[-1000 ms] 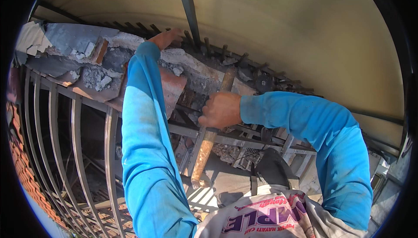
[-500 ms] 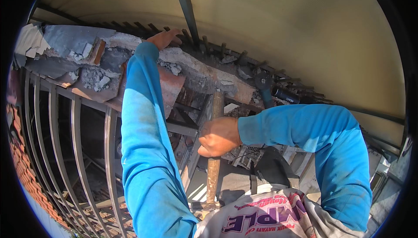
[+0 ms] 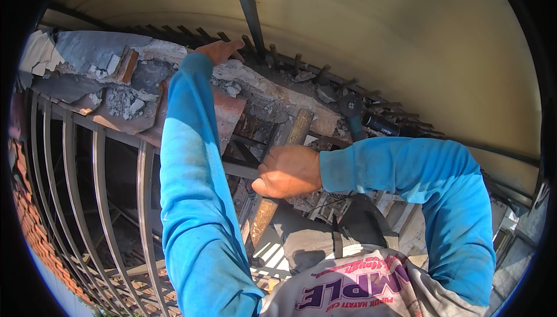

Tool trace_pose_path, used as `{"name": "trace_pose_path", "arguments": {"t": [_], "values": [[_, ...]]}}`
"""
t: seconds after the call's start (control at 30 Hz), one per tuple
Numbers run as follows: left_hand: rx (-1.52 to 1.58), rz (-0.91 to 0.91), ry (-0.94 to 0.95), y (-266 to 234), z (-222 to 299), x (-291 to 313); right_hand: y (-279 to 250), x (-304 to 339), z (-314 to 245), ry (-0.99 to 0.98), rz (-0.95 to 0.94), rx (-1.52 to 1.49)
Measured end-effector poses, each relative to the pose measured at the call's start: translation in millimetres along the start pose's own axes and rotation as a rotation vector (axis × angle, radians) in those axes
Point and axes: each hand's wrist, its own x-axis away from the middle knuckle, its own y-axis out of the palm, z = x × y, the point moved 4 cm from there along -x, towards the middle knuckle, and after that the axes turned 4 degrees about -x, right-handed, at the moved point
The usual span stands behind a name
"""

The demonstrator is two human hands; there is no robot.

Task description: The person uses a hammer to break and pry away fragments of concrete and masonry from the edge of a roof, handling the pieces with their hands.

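My right hand (image 3: 287, 172) is closed round the thick, worn wooden handle of a hammer (image 3: 264, 221). The handle slants, its upper end tipped right toward the broken wall and its lower end beside my left sleeve. The hammer's head is mostly out of sight at that lower end. My left hand (image 3: 220, 52) rests on the top of the broken masonry wall (image 3: 249, 79), fingers stretched to the right and partly hidden by the edge. Grey rubble (image 3: 125, 102) and cracked tiles (image 3: 229, 111) lie along the wall below and left of that hand.
A teal and black power tool (image 3: 351, 108) lies on the wall at right, beside a black cylinder (image 3: 380, 124). Short bar ends (image 3: 297, 62) stick out along a tan sheet (image 3: 394, 33). A dark post (image 3: 248, 9) rises behind. Metal bars (image 3: 104, 183) stand at left.
The hammer has tilted from nearly upright: its upper end has swung right and its lower end left. My right hand has turned with it and moved slightly; my left hand has barely moved.
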Motion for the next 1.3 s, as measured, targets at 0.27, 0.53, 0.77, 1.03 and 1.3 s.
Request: {"name": "trace_pose_path", "arguments": {"t": [0.27, 0.53, 0.77, 1.03, 1.3], "values": [[-0.495, 0.033, 0.262, 13, -1, -12, -18, 68, 149, 0.785, -0.147, 0.215], [-0.621, 0.076, 0.031, 10, 13, -5, 44, 112, 43, 0.681, -0.266, -0.124], [-0.365, 0.304, 0.007, -8, 34, 28, 83, 214, -1, 1.036, -0.346, -0.289], [-0.312, 0.291, -0.082, -14, 23, 1, 61, 184, 24, 0.942, -0.196, -0.212], [-0.566, 0.607, -0.15, -24, 32, -2, 35, 90, 50, 0.625, -0.054, -0.148]]}}
